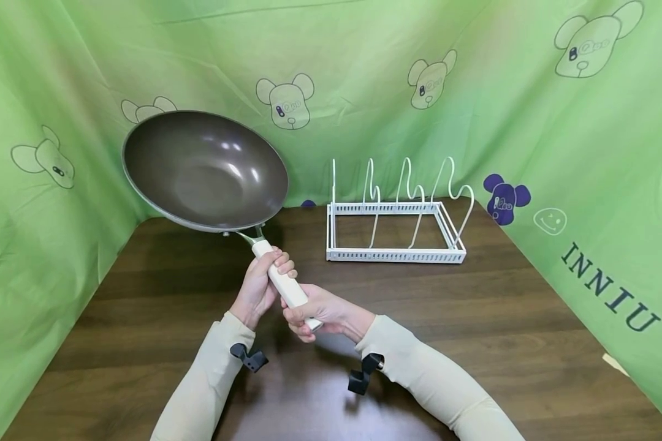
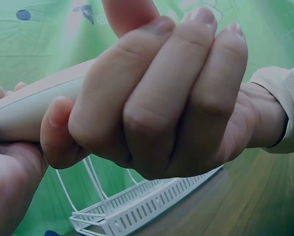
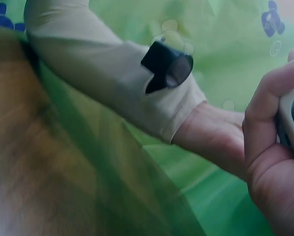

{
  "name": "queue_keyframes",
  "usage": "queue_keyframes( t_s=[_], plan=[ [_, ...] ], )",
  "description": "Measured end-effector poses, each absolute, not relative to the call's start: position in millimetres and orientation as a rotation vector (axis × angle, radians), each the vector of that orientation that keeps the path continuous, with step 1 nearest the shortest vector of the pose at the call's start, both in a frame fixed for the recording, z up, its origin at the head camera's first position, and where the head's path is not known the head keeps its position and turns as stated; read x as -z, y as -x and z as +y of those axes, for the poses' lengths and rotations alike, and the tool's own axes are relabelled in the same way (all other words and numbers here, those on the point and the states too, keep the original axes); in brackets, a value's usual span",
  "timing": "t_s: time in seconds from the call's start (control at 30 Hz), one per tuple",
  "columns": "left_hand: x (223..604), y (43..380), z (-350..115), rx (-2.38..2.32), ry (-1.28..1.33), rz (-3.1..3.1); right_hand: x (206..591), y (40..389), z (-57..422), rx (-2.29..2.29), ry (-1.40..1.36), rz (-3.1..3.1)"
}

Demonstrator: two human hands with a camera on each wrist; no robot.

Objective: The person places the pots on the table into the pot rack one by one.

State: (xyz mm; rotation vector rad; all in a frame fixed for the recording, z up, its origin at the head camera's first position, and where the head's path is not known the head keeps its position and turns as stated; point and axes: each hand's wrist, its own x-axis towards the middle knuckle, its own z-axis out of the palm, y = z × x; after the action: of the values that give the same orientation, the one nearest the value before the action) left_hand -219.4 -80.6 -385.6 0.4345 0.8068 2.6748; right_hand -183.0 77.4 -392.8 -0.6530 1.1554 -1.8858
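A large dark-coated wok (image 1: 198,177) with a long white handle (image 1: 288,286) is raised at the left in the head view, its inside tilted toward me. My left hand (image 1: 258,286) grips the handle near the pan. Closer to the free end, my right hand (image 1: 325,309) wraps the same handle. The left wrist view has the right hand (image 2: 161,98) large in front, its fingers curled, and part of the left hand (image 2: 12,187) at the left edge. From the right wrist, the handle's end (image 3: 286,105) pokes out of the right hand (image 3: 279,182).
A white metal rack (image 1: 394,255) with several wavy upright dividers stands at the back of the brown wooden table (image 1: 474,343), right of the wok. Behind it hangs a green curtain (image 1: 358,79) printed with bear heads. Black mounts (image 1: 248,357) sit at both wrists.
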Motion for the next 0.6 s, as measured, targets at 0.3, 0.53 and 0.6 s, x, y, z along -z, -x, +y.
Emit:
queue_keyframes(
  t_s=[0.3, 0.53, 0.6],
  plan=[
    [386.0, 220.1, -76.3, -2.663, -0.510, 0.823, 405.5, 190.7, 84.5, 1.880, 0.811, 1.088],
    [384.2, 224.2, -72.9, -2.610, -0.685, 0.782, 406.6, 196.0, 90.2, 1.863, 0.924, 1.120],
    [383.9, 226.0, -71.8, -2.585, -0.741, 0.776, 406.2, 197.1, 92.8, 1.860, 0.936, 1.126]
  ],
)
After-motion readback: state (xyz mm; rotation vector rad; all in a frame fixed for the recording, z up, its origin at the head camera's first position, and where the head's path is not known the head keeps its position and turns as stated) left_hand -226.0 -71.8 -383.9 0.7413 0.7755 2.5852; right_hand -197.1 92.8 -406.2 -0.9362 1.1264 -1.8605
